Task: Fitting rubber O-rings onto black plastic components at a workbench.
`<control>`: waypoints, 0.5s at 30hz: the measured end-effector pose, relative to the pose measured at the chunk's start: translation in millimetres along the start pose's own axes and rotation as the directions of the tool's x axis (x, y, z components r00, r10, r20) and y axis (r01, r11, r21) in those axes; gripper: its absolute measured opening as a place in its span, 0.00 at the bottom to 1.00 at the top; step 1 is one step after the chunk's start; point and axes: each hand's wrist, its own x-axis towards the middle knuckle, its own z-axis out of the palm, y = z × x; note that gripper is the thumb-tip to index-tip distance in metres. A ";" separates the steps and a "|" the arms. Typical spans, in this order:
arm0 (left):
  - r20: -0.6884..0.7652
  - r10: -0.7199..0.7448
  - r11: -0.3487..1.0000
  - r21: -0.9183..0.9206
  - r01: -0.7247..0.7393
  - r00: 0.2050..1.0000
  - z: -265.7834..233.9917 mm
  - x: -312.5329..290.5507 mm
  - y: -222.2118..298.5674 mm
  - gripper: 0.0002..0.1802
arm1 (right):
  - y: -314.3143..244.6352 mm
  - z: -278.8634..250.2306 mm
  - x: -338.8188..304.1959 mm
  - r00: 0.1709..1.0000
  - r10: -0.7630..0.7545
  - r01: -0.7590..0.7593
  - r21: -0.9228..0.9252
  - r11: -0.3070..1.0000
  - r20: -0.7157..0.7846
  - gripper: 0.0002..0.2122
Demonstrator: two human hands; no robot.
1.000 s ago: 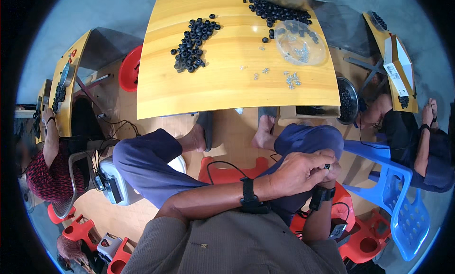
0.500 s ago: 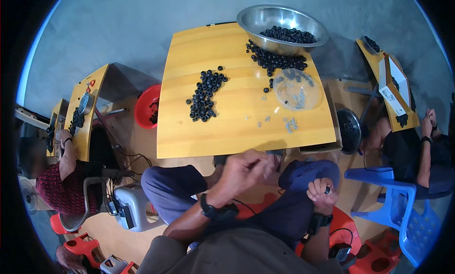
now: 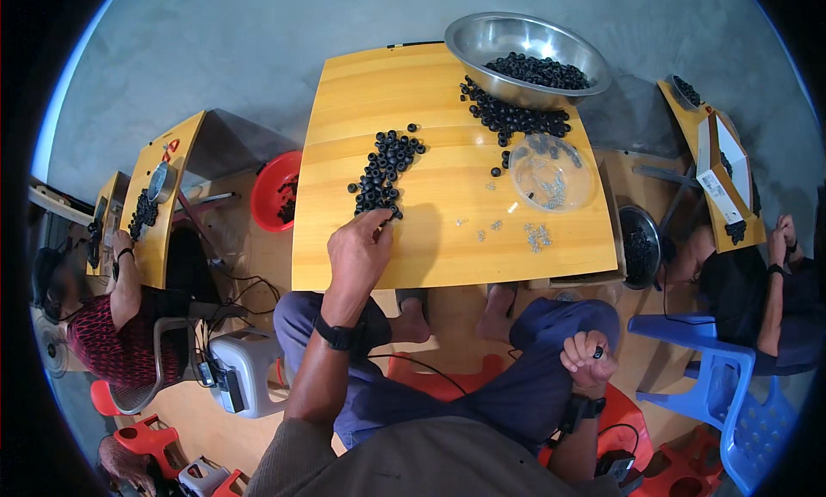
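My left hand [image 3: 360, 249] reaches onto the yellow wooden table [image 3: 447, 247] and its fingertips touch the near end of a pile of small black rings [image 3: 384, 170]. My right hand [image 3: 588, 357] is closed in a fist over my right knee, pinching one small black ring [image 3: 598, 351]. Both wrists wear black bands. A steel bowl [image 3: 525, 41] of black rings stands at the table's far right, with more rings spilled beside it [image 3: 514, 117]. A clear plastic dish [image 3: 551, 172] holds small silver parts, and a few silver parts [image 3: 535, 234] lie loose on the table.
A red tub [image 3: 277, 187] stands on the floor left of the table. Other people work at yellow tables at the left [image 3: 112, 325] and right [image 3: 757, 282]. A blue plastic chair [image 3: 731, 385], red stools [image 3: 146, 437] and a dark bowl [image 3: 638, 243] surround me.
My left hand has moved up from my lap to the table and reached the pile of black rings. My right hand stays closed near my knee. The view has tilted forward.
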 end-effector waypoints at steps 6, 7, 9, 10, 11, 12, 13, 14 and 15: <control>0.054 0.123 0.978 0.165 -0.130 0.991 20.3 13.4 -7.2 0.09 | 0.9 0.1 2.2 1.000 0.006 -0.006 0.003 1.000 -0.019 0.12; 0.073 0.129 0.972 0.187 -0.140 0.989 22.7 13.1 -8.6 0.08 | 1.0 0.5 3.1 1.000 0.005 -0.005 0.002 1.000 -0.019 0.12; 0.093 0.137 0.965 0.211 -0.154 0.986 27.3 10.5 -9.3 0.07 | 2.2 2.3 5.2 1.000 0.011 -0.011 -0.008 1.000 -0.026 0.13; 0.068 0.145 0.971 0.182 -0.155 0.987 30.4 6.0 -7.5 0.06 | 2.6 2.6 5.1 1.000 0.007 -0.008 -0.006 1.000 -0.025 0.13; 0.042 0.152 0.976 0.153 -0.156 0.988 32.8 1.4 -4.9 0.06 | 2.4 2.8 4.2 0.999 0.011 -0.012 -0.012 1.000 -0.037 0.13; 0.056 0.137 0.976 0.165 -0.145 0.989 33.8 -2.3 -0.1 0.07 | 2.3 3.1 4.2 0.999 0.015 -0.016 -0.018 1.000 -0.048 0.14; 0.057 0.141 0.975 0.167 -0.149 0.988 32.6 -5.1 -0.8 0.07 | 2.7 4.1 5.5 0.999 0.011 -0.012 -0.016 1.000 -0.047 0.14; 0.039 0.119 0.987 0.106 -0.122 0.992 31.4 -7.4 -1.7 0.08 | 3.1 5.0 7.0 0.999 0.015 -0.016 -0.027 0.999 -0.041 0.14; 0.023 0.095 0.995 0.041 -0.096 0.995 31.2 -9.8 -2.0 0.09 | 2.6 5.1 7.6 0.999 0.019 -0.020 -0.042 0.999 -0.037 0.15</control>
